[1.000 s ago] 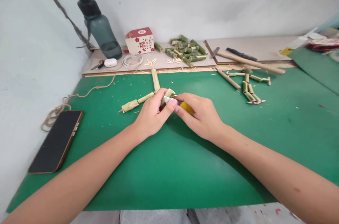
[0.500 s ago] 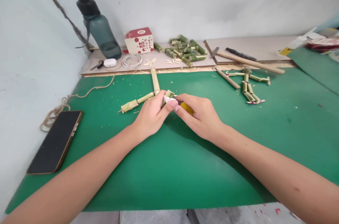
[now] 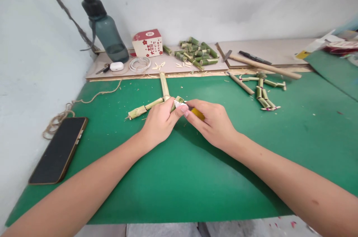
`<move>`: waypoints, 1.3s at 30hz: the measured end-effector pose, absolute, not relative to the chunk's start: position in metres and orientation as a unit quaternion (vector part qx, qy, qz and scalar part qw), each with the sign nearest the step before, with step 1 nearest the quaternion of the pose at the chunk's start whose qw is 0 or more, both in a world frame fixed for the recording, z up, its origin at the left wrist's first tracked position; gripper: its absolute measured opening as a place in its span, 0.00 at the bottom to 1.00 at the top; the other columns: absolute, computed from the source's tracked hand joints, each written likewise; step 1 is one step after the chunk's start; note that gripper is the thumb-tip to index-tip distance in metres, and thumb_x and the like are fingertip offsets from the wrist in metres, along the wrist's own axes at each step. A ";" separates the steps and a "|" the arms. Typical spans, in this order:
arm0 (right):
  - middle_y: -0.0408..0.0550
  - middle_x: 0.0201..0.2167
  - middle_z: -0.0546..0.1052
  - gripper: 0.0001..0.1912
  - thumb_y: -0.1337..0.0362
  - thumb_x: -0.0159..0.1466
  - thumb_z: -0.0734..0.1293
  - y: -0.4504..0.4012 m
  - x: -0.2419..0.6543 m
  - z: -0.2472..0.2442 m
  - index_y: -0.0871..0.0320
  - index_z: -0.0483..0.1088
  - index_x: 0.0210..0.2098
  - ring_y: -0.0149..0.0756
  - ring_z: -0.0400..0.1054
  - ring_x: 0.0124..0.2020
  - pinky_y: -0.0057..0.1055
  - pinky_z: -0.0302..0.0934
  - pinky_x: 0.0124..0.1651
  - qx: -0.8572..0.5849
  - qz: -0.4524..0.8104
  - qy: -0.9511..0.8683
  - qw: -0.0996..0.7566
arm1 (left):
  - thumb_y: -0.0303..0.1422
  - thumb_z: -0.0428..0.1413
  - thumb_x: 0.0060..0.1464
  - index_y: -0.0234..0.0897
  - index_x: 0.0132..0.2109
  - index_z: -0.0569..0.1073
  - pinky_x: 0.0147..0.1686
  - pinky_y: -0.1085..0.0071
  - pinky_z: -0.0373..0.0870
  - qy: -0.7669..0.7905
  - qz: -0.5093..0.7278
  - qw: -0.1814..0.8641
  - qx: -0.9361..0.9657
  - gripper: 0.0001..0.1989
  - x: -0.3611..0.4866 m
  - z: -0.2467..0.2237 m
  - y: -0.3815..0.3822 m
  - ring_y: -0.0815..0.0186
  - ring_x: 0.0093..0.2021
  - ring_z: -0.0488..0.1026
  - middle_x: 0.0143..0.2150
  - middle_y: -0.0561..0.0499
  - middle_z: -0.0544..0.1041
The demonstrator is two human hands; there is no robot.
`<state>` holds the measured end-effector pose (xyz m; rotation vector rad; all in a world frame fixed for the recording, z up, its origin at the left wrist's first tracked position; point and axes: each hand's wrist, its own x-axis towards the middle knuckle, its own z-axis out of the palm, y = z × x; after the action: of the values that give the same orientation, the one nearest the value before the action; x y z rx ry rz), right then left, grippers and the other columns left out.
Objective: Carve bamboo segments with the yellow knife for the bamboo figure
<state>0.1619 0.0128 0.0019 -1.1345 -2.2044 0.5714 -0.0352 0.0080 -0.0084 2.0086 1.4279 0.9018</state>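
My left hand (image 3: 160,122) is closed around a short piece of green bamboo (image 3: 179,99), whose top end shows above the fingers. My right hand (image 3: 214,124) grips a yellow-handled knife (image 3: 198,114). Its pale blade (image 3: 181,105) lies against the bamboo, with my left thumb beside it. The two thumbs nearly meet, and the fingers hide most of the bamboo and the handle. Just behind my left hand lies a jointed bamboo assembly, with an upright tube (image 3: 164,87) and a side arm (image 3: 137,112) reaching left; my hand covers part of it.
A small jointed bamboo figure (image 3: 262,91) and a chisel-like tool (image 3: 241,83) lie at right on the green mat (image 3: 179,177). Along the back ledge are a hammer (image 3: 263,66), a marker (image 3: 255,57), bamboo pieces (image 3: 200,56), a box (image 3: 148,44) and a bottle (image 3: 108,35). A phone (image 3: 59,151) and twine (image 3: 57,124) lie left.
Both hands stay in nearly the same place and keep their grips. The pale blade has shifted slightly against the bamboo.
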 end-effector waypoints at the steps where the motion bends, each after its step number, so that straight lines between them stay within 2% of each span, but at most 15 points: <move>1: 0.49 0.38 0.83 0.16 0.53 0.76 0.60 0.012 0.161 0.001 0.56 0.74 0.48 0.37 0.74 0.35 0.32 0.61 0.38 -0.427 0.213 -0.827 0.296 | 0.58 0.42 0.69 0.40 0.31 0.60 0.29 0.68 0.56 0.527 0.332 0.253 0.740 0.28 -0.035 -0.008 0.008 0.66 0.27 0.64 0.26 0.53 0.67; 5: 0.49 0.38 0.82 0.15 0.53 0.75 0.62 0.010 0.159 0.000 0.56 0.75 0.47 0.37 0.73 0.35 0.32 0.60 0.37 -0.443 0.203 -0.821 0.297 | 0.58 0.42 0.69 0.40 0.31 0.59 0.29 0.68 0.55 0.538 0.324 0.237 0.741 0.28 -0.035 -0.008 0.009 0.65 0.27 0.64 0.25 0.53 0.66; 8: 0.45 0.31 0.79 0.15 0.53 0.74 0.62 0.019 0.164 0.001 0.56 0.75 0.44 0.35 0.68 0.28 0.32 0.54 0.32 -0.480 0.187 -0.802 0.302 | 0.58 0.43 0.68 0.40 0.31 0.58 0.29 0.67 0.54 0.558 0.307 0.223 0.738 0.27 -0.033 -0.007 0.008 0.65 0.27 0.63 0.26 0.53 0.65; 11: 0.42 0.23 0.71 0.17 0.51 0.74 0.62 0.039 0.175 0.001 0.56 0.75 0.41 0.33 0.60 0.23 0.32 0.49 0.29 -0.521 0.170 -0.760 0.350 | 0.58 0.43 0.68 0.41 0.32 0.59 0.30 0.67 0.54 0.555 0.306 0.234 0.737 0.26 -0.032 -0.006 0.005 0.64 0.28 0.63 0.26 0.54 0.65; 14: 0.40 0.22 0.67 0.17 0.51 0.73 0.63 0.051 0.184 0.003 0.56 0.73 0.39 0.32 0.57 0.23 0.31 0.49 0.29 -0.522 0.167 -0.736 0.398 | 0.57 0.44 0.68 0.41 0.35 0.59 0.30 0.67 0.54 0.546 0.333 0.261 0.723 0.25 -0.033 -0.006 0.003 0.65 0.27 0.63 0.26 0.55 0.64; 17: 0.39 0.22 0.68 0.15 0.52 0.73 0.63 0.046 0.181 0.004 0.56 0.73 0.40 0.31 0.57 0.23 0.31 0.50 0.29 -0.488 0.188 -0.769 0.368 | 0.58 0.44 0.68 0.41 0.37 0.60 0.31 0.66 0.56 0.533 0.352 0.291 0.712 0.24 -0.034 -0.006 0.002 0.65 0.27 0.62 0.26 0.55 0.63; 24: 0.42 0.29 0.76 0.14 0.54 0.74 0.62 0.024 0.168 0.002 0.57 0.73 0.43 0.30 0.65 0.27 0.27 0.56 0.34 -0.391 0.226 -0.836 0.313 | 0.60 0.48 0.65 0.41 0.43 0.63 0.30 0.67 0.56 0.530 0.326 0.319 0.715 0.25 -0.034 -0.005 0.002 0.65 0.28 0.65 0.29 0.56 0.67; 33: 0.39 0.25 0.72 0.14 0.55 0.73 0.63 0.022 0.168 0.006 0.57 0.71 0.38 0.28 0.60 0.25 0.27 0.53 0.31 -0.400 0.243 -0.838 0.280 | 0.59 0.45 0.67 0.41 0.41 0.61 0.31 0.67 0.56 0.521 0.301 0.288 0.745 0.24 -0.035 -0.006 0.002 0.63 0.30 0.66 0.29 0.55 0.68; 39: 0.38 0.23 0.70 0.14 0.54 0.72 0.63 0.020 0.165 0.011 0.57 0.70 0.35 0.27 0.56 0.23 0.28 0.50 0.30 -0.418 0.269 -0.827 0.262 | 0.55 0.47 0.68 0.41 0.39 0.60 0.29 0.68 0.55 0.519 0.306 0.282 0.747 0.21 -0.034 -0.007 0.002 0.66 0.27 0.65 0.28 0.56 0.66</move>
<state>0.1655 0.0203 0.0115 -1.1302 -2.2387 0.7279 -0.0344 0.0016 -0.0067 2.0001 1.3888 0.8200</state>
